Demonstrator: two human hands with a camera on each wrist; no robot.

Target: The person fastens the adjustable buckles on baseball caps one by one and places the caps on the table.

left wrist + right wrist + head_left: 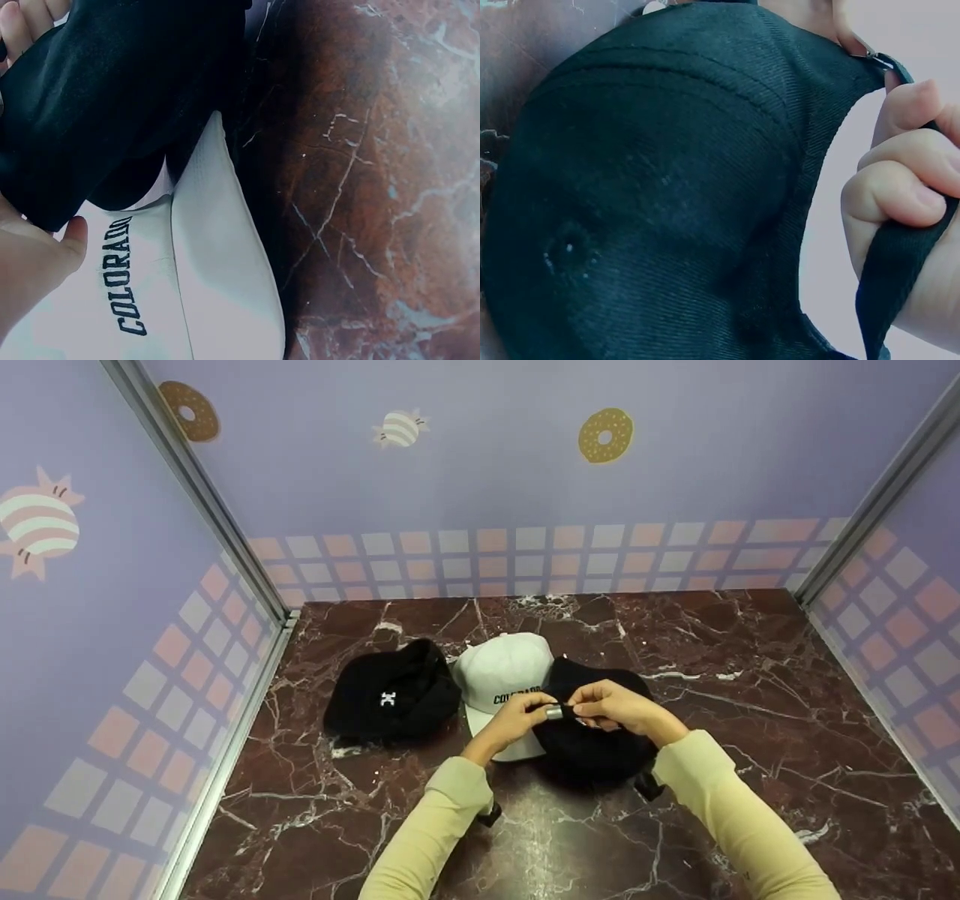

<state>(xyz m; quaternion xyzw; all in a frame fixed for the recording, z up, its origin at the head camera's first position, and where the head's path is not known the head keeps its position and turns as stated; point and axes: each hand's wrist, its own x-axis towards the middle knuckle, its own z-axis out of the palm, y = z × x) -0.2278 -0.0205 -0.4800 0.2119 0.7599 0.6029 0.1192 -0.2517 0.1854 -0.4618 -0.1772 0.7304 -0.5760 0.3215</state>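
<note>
My left hand (516, 718) pinches the black baseball cap (660, 202) at its back opening, by the silver metal buckle (553, 712). In the left wrist view my thumb lies along the cap's dark edge. My right hand (619, 709) grips the cap's black strap (892, 262), with fingers curled round it in the right wrist view. A loop of strap hangs below those fingers. Both hands are close together over the cap, which overlaps a white cap (502, 660) lettered COLORADO. The white cap's brim (217, 262) points toward me.
A second black cap (390, 697) with a small white emblem lies left of the white one. All sit on a dark red marbled table (337, 825). Lilac panels (495, 487) with metal corner rails (202, 487) enclose the back and both sides.
</note>
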